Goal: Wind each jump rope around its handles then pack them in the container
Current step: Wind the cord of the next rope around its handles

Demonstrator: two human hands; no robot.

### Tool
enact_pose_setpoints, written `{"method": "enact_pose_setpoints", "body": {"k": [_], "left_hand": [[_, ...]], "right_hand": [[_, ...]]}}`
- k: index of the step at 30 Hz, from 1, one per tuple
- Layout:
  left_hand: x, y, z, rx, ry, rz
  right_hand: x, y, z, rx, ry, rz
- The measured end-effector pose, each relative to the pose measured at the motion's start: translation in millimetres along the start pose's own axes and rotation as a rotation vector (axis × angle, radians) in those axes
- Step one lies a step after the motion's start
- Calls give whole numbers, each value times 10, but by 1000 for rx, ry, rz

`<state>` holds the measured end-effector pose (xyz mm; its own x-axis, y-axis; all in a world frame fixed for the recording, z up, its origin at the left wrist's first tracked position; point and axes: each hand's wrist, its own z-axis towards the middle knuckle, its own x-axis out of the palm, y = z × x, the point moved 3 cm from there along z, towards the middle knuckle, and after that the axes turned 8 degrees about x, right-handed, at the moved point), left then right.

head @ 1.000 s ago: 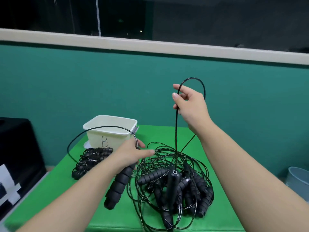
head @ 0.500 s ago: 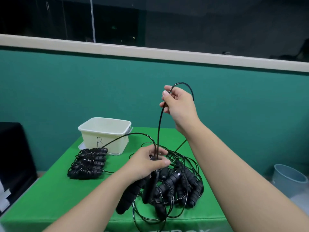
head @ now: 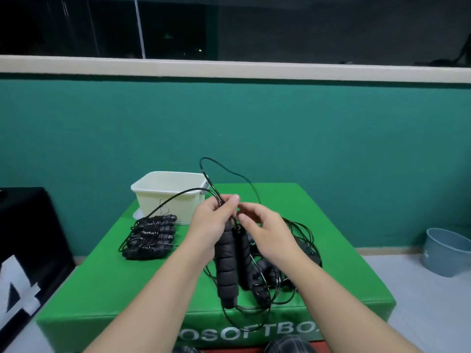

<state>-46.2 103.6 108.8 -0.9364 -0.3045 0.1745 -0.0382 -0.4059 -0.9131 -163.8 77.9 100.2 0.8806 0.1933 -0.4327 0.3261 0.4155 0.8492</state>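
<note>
Head view: both hands up over the green table, w/ the left hand wrapped round the tops of two black foam handles held side by side, pointing down toward the near edge. Left fingers are clamped on the handle tops and on the thin black cord, which loops up and back over the container. Right hand sits just beside, fingers loosely curled and a bit apart at the cord by the handle tops; can't tell if it's actually pinching anything. Under the hands, the tangled pile of unwound ropes lies on the table's right-centre, coils spilling to the front edge. Over on the left, a stack of wound ropes sits on the table, just in front of the white container, marked "B". Container's at the far left corner; inside isn't visible from this angle, so contents can't be told. Blue bin on the floor, far right.
</note>
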Motion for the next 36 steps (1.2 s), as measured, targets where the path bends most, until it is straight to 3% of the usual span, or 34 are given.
{"method": "enact_pose_setpoints", "body": {"k": [7, 11, 19, 36], "left_hand": [[-191, -109, -154, -14, -121, -241], [-360, -99, -239, -1, -145, -264], [-680, 53, -357, 105, -219, -111], [-542, 337, -727, 191, -361, -66]], "right_hand": [[345, -296, -315, 77, 111, -8], [504, -354, -364, 90, 133, -10], [752, -311, -410, 90, 99, 159], [666, -401, -606, -6, 337, -72]]}}
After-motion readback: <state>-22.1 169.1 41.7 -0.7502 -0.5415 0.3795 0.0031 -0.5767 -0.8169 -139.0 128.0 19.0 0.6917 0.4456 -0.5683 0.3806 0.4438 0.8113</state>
